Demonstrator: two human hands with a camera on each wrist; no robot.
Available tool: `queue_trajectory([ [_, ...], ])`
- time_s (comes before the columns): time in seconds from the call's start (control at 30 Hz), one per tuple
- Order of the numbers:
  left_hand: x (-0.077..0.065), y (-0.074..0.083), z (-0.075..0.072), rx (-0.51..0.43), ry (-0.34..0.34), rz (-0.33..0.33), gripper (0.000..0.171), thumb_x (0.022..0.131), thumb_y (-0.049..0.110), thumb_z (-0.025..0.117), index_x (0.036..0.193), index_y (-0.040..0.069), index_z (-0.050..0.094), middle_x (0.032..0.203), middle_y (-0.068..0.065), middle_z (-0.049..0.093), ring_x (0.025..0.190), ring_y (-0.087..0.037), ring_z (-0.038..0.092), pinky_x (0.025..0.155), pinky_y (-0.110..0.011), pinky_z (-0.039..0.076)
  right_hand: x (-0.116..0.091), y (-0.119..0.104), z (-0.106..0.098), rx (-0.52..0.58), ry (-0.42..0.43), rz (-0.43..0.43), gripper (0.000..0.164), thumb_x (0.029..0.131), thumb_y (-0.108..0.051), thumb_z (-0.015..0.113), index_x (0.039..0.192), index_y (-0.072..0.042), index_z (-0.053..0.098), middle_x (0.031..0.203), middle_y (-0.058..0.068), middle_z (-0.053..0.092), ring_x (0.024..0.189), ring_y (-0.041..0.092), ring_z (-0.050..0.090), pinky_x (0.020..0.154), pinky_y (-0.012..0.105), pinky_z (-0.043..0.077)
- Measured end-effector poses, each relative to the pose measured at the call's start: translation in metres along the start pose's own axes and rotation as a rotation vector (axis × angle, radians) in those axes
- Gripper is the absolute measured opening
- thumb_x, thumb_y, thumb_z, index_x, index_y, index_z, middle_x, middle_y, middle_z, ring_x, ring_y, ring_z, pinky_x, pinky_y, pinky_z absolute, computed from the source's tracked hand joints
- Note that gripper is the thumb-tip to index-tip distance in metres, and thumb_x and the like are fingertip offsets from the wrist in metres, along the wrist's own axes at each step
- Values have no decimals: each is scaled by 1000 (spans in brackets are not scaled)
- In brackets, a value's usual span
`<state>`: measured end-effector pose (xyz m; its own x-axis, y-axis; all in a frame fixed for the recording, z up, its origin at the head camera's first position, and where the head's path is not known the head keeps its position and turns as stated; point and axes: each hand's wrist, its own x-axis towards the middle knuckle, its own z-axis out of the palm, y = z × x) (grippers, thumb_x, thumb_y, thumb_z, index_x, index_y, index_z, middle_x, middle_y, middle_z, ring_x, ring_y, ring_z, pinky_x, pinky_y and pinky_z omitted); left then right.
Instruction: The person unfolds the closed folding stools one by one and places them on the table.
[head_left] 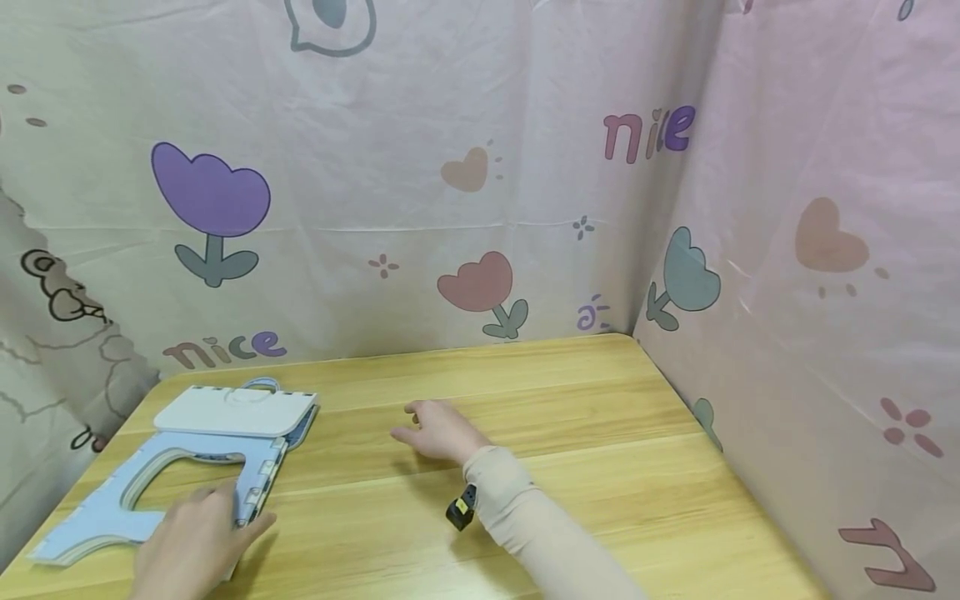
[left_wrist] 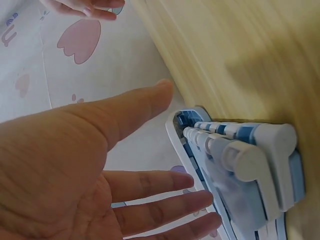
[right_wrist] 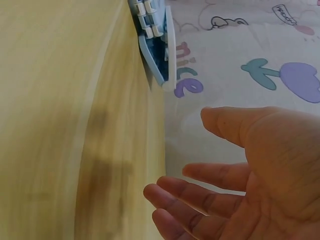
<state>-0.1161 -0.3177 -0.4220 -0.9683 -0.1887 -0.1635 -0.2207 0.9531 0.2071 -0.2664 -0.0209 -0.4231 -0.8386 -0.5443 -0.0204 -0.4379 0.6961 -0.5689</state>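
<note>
A folding plastic stool, light blue and white, lies folded nearly flat on the left part of the table. Its white panel faces up at the far end, and a large rounded opening shows in the blue part. Over its near right side is my left hand, fingers extended and thumb spread. The left wrist view shows the stool's hinged edge just beyond those fingertips, with the palm bare. My right hand hovers over the middle of the table, fingers loosely bent and holding nothing.
The wood-grain table is bordered by a printed cloth at the back and on both sides. A small black device is strapped at my right wrist. A light sleeve covers the right forearm.
</note>
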Motion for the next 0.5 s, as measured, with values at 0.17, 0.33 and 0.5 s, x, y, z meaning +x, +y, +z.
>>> queue_trajectory([
  [0.17,-4,-2,3,5,-16,-22,91,86,73,76,114,-13,65,89,-15,65,85,-40,68,70,-56,58,9,-7,10,-13,-5,-4,56,107,-42,64,149,-4,62,134,15,76,124,24,74,106,31,60],
  [0.33,-11,-1,6,9,-2,-69,106,84,75,77,128,-19,57,105,-30,66,101,-57,65,76,-68,59,16,-14,19,16,-17,17,55,107,-41,64,148,-4,63,134,14,76,124,23,74,107,30,60],
  [0.5,-11,-2,9,28,-15,-127,95,87,63,81,127,-20,56,111,-35,62,103,-56,63,82,-70,58,20,-21,28,44,-35,53,56,107,-44,64,148,-6,63,134,9,77,126,21,73,109,30,59],
])
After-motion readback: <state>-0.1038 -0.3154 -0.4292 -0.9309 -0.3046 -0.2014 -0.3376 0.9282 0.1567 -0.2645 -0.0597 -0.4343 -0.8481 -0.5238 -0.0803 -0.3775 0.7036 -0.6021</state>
